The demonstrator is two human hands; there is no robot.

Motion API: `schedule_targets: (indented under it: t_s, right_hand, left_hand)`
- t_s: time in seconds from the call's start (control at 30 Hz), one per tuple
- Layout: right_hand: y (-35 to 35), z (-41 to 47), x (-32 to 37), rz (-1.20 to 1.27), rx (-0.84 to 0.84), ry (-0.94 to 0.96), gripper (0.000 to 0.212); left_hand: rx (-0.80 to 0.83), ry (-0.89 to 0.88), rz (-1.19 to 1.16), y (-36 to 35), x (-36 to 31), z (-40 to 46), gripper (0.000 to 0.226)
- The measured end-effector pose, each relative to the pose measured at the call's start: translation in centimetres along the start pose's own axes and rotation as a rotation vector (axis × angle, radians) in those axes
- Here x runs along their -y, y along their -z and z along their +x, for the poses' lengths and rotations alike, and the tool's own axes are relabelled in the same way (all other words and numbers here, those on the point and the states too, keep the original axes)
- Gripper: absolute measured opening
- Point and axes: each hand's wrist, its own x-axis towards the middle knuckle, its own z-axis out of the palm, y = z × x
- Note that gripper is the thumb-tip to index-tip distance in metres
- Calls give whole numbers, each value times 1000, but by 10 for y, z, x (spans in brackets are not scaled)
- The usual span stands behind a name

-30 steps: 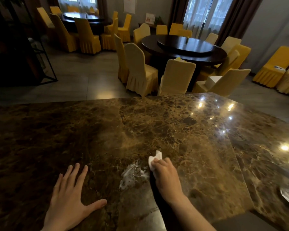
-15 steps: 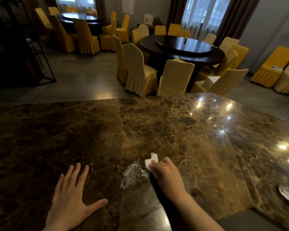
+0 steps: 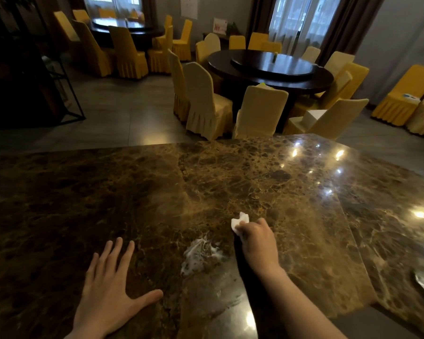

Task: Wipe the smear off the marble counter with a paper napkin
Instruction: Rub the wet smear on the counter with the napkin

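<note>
On the near marble counter [image 3: 230,182], right hand [image 3: 258,238] clenches a wadded paper napkin [image 3: 240,222] just far-right of the white smear [image 3: 202,253], poised to wipe, while left hand [image 3: 108,292] lies flat, fingers spread, bracing, grasping nothing.

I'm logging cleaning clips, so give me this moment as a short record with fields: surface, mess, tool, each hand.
surface: brown veined marble counter
mess: whitish streaky smear, not yet wiped off
tool: crumpled white paper napkin, just beyond the smear
right hand: grip closed on the napkin, beside the smear's right edge
left hand: flat on the counter, fingers spread, holding nothing
</note>
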Motion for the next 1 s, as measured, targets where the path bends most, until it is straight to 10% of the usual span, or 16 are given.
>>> schedule_targets:
  t_s: [1.0]
  right_hand:
    - [-30, -69, 50, 35, 82, 275, 11]
  left_hand:
    - [3, -12, -17, 0, 2, -1, 143]
